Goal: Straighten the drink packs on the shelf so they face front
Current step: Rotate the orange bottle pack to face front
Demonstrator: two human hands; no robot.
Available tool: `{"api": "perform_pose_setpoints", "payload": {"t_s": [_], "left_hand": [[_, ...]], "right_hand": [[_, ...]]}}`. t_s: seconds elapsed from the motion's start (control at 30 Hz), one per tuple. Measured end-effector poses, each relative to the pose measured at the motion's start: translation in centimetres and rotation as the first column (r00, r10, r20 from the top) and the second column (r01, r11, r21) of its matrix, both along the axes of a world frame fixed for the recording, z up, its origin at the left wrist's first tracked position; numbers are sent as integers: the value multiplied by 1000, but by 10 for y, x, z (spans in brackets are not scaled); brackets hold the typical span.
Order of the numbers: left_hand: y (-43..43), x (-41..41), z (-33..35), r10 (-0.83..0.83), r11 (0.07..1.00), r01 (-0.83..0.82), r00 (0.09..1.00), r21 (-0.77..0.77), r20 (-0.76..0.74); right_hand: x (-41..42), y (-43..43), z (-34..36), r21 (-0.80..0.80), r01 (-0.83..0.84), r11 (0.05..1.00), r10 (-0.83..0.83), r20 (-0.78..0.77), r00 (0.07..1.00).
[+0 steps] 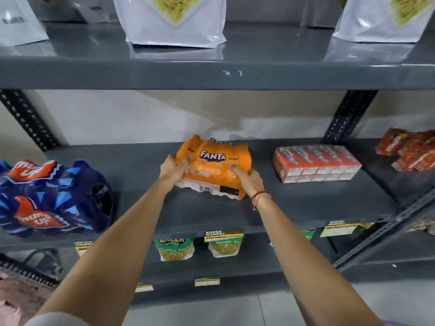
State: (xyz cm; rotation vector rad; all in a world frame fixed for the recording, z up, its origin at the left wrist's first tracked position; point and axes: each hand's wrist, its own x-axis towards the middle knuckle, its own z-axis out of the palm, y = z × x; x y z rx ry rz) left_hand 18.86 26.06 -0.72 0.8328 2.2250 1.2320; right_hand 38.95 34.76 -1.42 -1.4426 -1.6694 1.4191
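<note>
Grey metal shelf (146, 208), blue Thums Up pack (51, 198), orange Fanta pack (215, 168), red carton pack (315, 163)

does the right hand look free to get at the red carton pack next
Probably not as it stands: the right hand is gripping the orange Fanta pack together with the left hand. Once it lets go, bare shelf lies between it and the red carton pack.

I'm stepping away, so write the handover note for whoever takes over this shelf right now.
Left hand: gripping the left side of the orange Fanta pack.
Right hand: gripping its right front corner.
The Fanta pack sits mid-shelf, tilted, logo up and skewed.
Blue Thums Up pack lies at the left front edge, angled.
Red carton pack sits to the right, slightly turned.
Done: nothing clearly finished.
Left: square the Fanta pack, then likely the other two.
</note>
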Motion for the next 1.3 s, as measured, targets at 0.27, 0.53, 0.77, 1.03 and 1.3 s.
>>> {"api": "perform_pose_setpoints", "payload": {"t_s": [0.27, 0.53, 0.77, 1.03, 1.3], "left_hand": [[-66, 25, -39, -33, 909, -37, 987, 416, 159], [-96, 20, -66, -33, 978, 53, 994, 200, -102], [-107, 82, -55, 275, 914, -232, 957, 333, -87], [-62, 177, -56, -148, 949, 142, 989, 283, 1], [-66, 112, -56, -266, 938, 259, 964, 230, -1]], "right_hand": [[27, -29, -29, 274, -223, 936, 304, -302, 904], [35, -47, -57, 425, -246, 871, 284, -27, 958], [32, -47, -42, 249, -97, 964, 183, -352, 918], [13, -9, 1, 75, -206, 976, 219, -370, 903], [30, -47, -15, 215, 17, 976, 45, -279, 959]]}}
